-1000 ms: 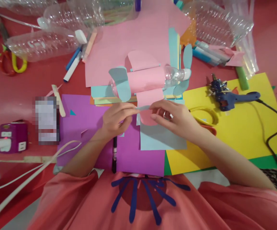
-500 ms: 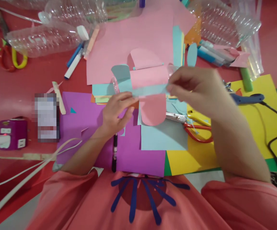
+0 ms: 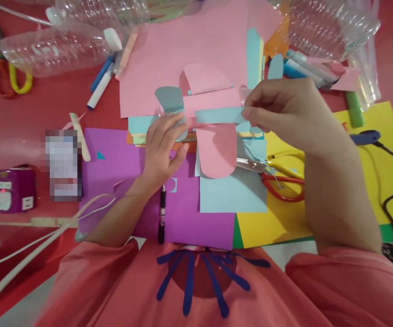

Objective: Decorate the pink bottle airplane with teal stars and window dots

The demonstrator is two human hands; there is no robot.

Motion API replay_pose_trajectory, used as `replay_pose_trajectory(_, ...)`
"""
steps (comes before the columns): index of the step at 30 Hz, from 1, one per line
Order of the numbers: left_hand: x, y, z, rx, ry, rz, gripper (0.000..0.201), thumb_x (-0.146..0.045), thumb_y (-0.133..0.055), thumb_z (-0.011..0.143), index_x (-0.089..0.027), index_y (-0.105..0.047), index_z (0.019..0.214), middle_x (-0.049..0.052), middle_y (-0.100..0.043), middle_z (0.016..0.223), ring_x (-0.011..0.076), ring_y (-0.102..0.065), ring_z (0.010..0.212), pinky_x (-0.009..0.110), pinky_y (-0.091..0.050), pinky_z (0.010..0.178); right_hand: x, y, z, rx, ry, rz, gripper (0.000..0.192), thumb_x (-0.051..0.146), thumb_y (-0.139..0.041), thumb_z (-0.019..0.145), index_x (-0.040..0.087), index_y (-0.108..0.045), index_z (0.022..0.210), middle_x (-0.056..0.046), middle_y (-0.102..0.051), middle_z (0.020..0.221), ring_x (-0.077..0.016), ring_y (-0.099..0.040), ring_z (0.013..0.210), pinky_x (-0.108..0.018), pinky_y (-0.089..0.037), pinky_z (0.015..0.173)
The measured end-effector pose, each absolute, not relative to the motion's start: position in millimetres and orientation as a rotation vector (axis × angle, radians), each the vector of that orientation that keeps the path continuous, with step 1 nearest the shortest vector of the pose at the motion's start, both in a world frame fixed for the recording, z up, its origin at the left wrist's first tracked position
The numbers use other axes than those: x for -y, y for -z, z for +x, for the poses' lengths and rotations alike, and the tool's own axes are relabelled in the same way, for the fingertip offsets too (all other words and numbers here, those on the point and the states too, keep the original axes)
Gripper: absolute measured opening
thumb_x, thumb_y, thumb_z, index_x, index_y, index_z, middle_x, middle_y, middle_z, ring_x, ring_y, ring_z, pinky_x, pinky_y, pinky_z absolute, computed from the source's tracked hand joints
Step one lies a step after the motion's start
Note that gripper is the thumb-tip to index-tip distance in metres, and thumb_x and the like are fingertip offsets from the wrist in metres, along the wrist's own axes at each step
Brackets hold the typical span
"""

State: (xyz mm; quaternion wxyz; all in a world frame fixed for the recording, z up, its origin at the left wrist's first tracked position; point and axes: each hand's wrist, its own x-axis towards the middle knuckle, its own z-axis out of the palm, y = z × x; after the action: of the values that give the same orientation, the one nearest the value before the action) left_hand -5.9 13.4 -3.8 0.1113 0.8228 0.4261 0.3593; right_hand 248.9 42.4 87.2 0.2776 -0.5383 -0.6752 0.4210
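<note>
My right hand (image 3: 280, 109) pinches the right end of a light blue paper strip (image 3: 218, 115). The strip lies level across a pink paper piece with rounded flaps (image 3: 217, 152). On the left, my left hand (image 3: 164, 145) has its fingers spread at the edge of this pink piece, over a blue-grey rounded paper flap (image 3: 169, 98); whether it presses on the paper I cannot tell. Scissors (image 3: 283, 181) with red and yellow handles rest just below my right hand. A light blue sheet (image 3: 233, 195) lies under the pink flap.
Purple (image 3: 125, 218) and yellow paper (image 3: 380, 181) cover the near table. A black pen (image 3: 162, 213) lies by my left wrist. Clear plastic bottles (image 3: 60, 50), markers (image 3: 99, 88) and a phone (image 3: 63, 165) are around the left side. A glue gun (image 3: 366, 137) with its cord is at right.
My left hand has let go of the strip's left end and opened, shifting slightly up. The right hand still holds the strip, now a little higher and further right.
</note>
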Motion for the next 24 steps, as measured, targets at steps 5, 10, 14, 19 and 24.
replay_pose_trajectory(5, -15.4, 6.3, -5.6, -1.300, -0.951, 2.455, 0.042, -0.052, -0.032, 0.101, -0.029, -0.050, 0.131, 0.002, -0.057, 0.142, 0.0249, -0.049, 0.135, 0.051, -0.034, 0.116, -43.5, -81.4, 247.8, 1.867, -1.105, -1.436, 0.023, 0.004, -0.060, 0.076, 0.021, -0.051, 0.063, 0.005, -0.045, 0.055, -0.0081, -0.036, 0.051, -0.027, -0.030, 0.049)
replay_pose_trajectory(10, -15.0, 5.9, -2.7, -1.394, -0.871, 2.504, 0.045, -0.055, -0.027, 0.101, -0.034, -0.051, 0.133, 0.001, -0.057, 0.141, 0.0240, -0.048, 0.135, 0.051, -0.034, 0.116, -45.2, -73.5, 250.2, 1.905, -1.023, -1.423, 0.020, 0.017, -0.065, 0.080, 0.022, -0.053, 0.065, 0.003, -0.050, 0.058, -0.0104, -0.043, 0.054, -0.029, -0.036, 0.052)
replay_pose_trajectory(14, -14.3, 6.9, -0.9, -1.375, -0.884, 2.497, 0.046, -0.056, -0.030, 0.100, -0.035, -0.052, 0.135, 0.003, -0.056, 0.141, 0.0281, -0.047, 0.135, 0.054, -0.032, 0.116, -46.5, -72.1, 248.9, 1.924, -1.008, -1.401, 0.021, 0.023, -0.067, 0.081, 0.023, -0.053, 0.065, 0.003, -0.050, 0.058, -0.0108, -0.046, 0.055, -0.030, -0.039, 0.053)
replay_pose_trajectory(19, -14.3, 9.8, -1.1, -1.379, -0.898, 2.536, 0.045, -0.054, -0.032, 0.100, -0.038, -0.051, 0.138, 0.003, -0.054, 0.141, 0.0282, -0.047, 0.134, 0.051, -0.032, 0.116, -46.5, -71.5, 246.0, 1.921, -0.942, -1.437, 0.027, 0.029, -0.069, 0.082, 0.023, -0.051, 0.064, 0.003, -0.050, 0.056, -0.0100, -0.044, 0.053, -0.030, -0.038, 0.052)
replay_pose_trajectory(24, -15.8, 13.0, -2.1, -1.374, -0.853, 2.520, 0.048, -0.058, -0.032, 0.099, -0.036, -0.051, 0.137, 0.004, -0.052, 0.143, 0.0296, -0.045, 0.135, 0.054, -0.027, 0.118, -46.0, -69.7, 244.6, 1.932, -0.875, -1.462, 0.032, 0.036, -0.070, 0.083, 0.024, -0.049, 0.062, 0.002, -0.050, 0.056, -0.0108, -0.043, 0.052, -0.030, -0.039, 0.051)
